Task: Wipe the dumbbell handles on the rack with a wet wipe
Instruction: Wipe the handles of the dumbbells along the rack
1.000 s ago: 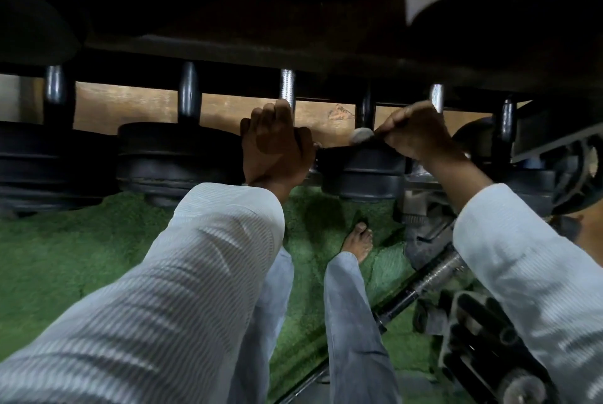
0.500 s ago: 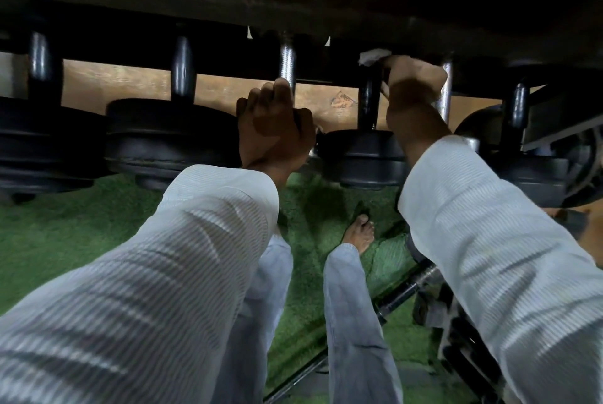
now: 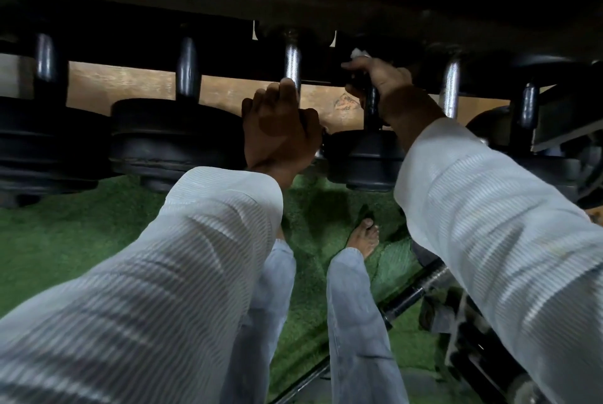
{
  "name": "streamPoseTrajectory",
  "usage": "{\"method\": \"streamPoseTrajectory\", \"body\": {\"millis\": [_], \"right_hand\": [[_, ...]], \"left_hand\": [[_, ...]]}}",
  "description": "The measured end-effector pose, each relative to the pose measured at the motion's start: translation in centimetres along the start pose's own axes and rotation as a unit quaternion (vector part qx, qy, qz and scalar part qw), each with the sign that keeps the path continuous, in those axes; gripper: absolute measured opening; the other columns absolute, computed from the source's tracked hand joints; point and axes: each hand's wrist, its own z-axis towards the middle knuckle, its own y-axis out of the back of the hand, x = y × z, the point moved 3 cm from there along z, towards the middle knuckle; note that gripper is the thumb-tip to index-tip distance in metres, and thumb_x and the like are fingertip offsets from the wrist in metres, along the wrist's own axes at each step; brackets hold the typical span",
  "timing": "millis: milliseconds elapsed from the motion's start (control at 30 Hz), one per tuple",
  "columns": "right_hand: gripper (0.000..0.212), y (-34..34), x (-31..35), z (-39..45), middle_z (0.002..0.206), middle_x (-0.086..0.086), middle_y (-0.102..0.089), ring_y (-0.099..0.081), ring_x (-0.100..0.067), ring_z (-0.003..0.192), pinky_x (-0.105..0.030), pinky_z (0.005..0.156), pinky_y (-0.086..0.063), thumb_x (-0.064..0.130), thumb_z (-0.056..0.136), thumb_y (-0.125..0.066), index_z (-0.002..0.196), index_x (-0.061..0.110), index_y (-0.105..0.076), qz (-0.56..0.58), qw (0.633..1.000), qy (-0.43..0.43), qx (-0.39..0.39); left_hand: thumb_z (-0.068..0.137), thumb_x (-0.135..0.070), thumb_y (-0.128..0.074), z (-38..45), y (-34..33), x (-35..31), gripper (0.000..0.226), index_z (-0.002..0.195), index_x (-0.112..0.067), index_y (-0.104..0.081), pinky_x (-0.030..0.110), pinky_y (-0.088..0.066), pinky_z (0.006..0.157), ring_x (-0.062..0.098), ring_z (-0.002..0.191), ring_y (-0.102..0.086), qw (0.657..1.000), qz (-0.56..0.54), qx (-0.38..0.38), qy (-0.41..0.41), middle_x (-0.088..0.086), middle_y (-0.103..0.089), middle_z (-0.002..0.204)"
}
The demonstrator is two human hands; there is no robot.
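The right hand (image 3: pixel 383 87) is curled round the dark handle (image 3: pixel 372 103) of one dumbbell on the rack (image 3: pixel 293 12), near its far end, with a scrap of white wet wipe (image 3: pixel 359 52) poking out above the fingers. Just left of it, the left hand (image 3: pixel 280 129) grips the near end of the neighbouring chrome handle (image 3: pixel 291 61), knuckles against the black weight head (image 3: pixel 368 158). More dumbbells line the rack on both sides. Below, a bare foot (image 3: pixel 363 235) stands on green turf (image 3: pixel 65 240).
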Motion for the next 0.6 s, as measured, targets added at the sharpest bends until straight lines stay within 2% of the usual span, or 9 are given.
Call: {"method": "streamPoseTrajectory", "body": {"millis": [33,100,167,233,267,333,433,533,600], "right_hand": [[0.042,-0.1,-0.1,0.0,0.103,-0.017,-0.073,-0.076,-0.025,0.085,-0.033,0.069,-0.064,0.008,0.071,-0.09,0.102,0.003,-0.063,-0.003,1.0,0.007,-0.025],[0.035,0.2,-0.3,-0.2,0.105,-0.011,-0.072,-0.073,-0.021,0.086,-0.02,0.068,-0.059,0.027,0.078,-0.088,0.092,0.011,-0.059,-0.057,0.994,0.025,-0.087],[0.053,1.0,-0.4,-0.3,0.109,-0.003,-0.073,-0.071,-0.019,0.097,-0.016,0.076,-0.054,0.049,0.071,-0.087,0.107,0.014,-0.069,-0.156,0.971,0.063,-0.168],[0.072,1.7,-0.3,-0.3,0.114,-0.002,-0.072,-0.067,-0.021,0.108,-0.026,0.089,-0.055,0.055,0.062,-0.09,0.118,0.015,-0.069,-0.197,0.952,0.083,-0.219],[0.071,1.9,0.0,-0.4,0.108,0.002,-0.07,-0.066,-0.018,0.105,-0.026,0.088,-0.054,0.053,0.061,-0.092,0.116,0.015,-0.067,-0.2,0.946,0.101,-0.235],[0.054,2.0,0.2,-0.8,0.089,0.012,-0.065,-0.064,-0.012,0.091,-0.024,0.081,-0.054,0.047,0.059,-0.092,0.098,0.02,-0.067,-0.192,0.94,0.142,-0.245],[0.036,2.3,0.0,-0.9,0.07,0.01,-0.072,-0.072,-0.012,0.076,-0.034,0.074,-0.062,0.048,0.056,-0.085,0.072,0.02,-0.072,-0.168,0.936,0.21,-0.226],[0.037,3.4,0.0,-1.5,0.072,0.006,-0.073,-0.067,-0.007,0.069,-0.029,0.068,-0.057,0.053,0.064,-0.082,0.071,0.018,-0.073,-0.26,0.911,0.245,-0.208],[0.044,4.2,-0.1,-2.1,0.085,0.003,-0.074,-0.069,-0.011,0.078,-0.025,0.067,-0.052,0.064,0.06,-0.076,0.07,0.022,-0.072,-0.344,0.884,0.261,-0.179]], "left_hand": [[0.084,-0.036,-0.041,-0.1,-0.1,0.0,0.044,0.111,-0.006,-0.061,0.043,-0.043,0.089,0.034,0.097,-0.059,1.0,0.0,-0.003,-0.001,0.012,-0.065,0.102],[0.085,-0.036,-0.043,-0.1,-0.1,0.1,0.044,0.111,-0.006,-0.061,0.043,-0.043,0.088,0.033,0.096,-0.059,1.0,0.003,-0.008,-0.004,0.011,-0.064,0.101],[0.085,-0.037,-0.042,-0.1,-0.1,0.1,0.044,0.111,-0.007,-0.061,0.043,-0.043,0.088,0.032,0.096,-0.059,1.0,-0.001,-0.004,0.0,0.011,-0.063,0.101],[0.085,-0.037,-0.04,0.0,0.0,0.0,0.045,0.111,-0.007,-0.061,0.044,-0.043,0.088,0.032,0.096,-0.059,1.0,-0.001,0.002,0.005,0.011,-0.064,0.101],[0.085,-0.037,-0.04,0.0,0.0,0.0,0.046,0.112,-0.007,-0.061,0.044,-0.043,0.089,0.033,0.096,-0.059,1.0,0.004,0.005,0.006,0.011,-0.064,0.101],[0.084,-0.037,-0.041,0.0,-0.2,0.0,0.046,0.112,-0.007,-0.062,0.044,-0.041,0.089,0.033,0.097,-0.059,1.0,0.012,0.005,0.007,0.011,-0.065,0.101],[0.083,-0.035,-0.044,-0.1,-0.2,0.1,0.042,0.11,-0.008,-0.061,0.043,-0.04,0.089,0.033,0.097,-0.059,1.0,0.015,0.001,0.004,0.01,-0.064,0.1],[0.084,-0.037,-0.042,-0.2,0.0,0.0,0.045,0.113,-0.008,-0.061,0.044,-0.04,0.092,0.032,0.1,-0.058,1.0,0.021,0.009,0.001,0.01,-0.063,0.103],[0.085,-0.037,-0.044,-0.2,0.1,0.0,0.043,0.113,-0.009,-0.06,0.044,-0.041,0.093,0.032,0.101,-0.057,1.0,0.012,0.011,0.001,0.01,-0.063,0.105]]}}
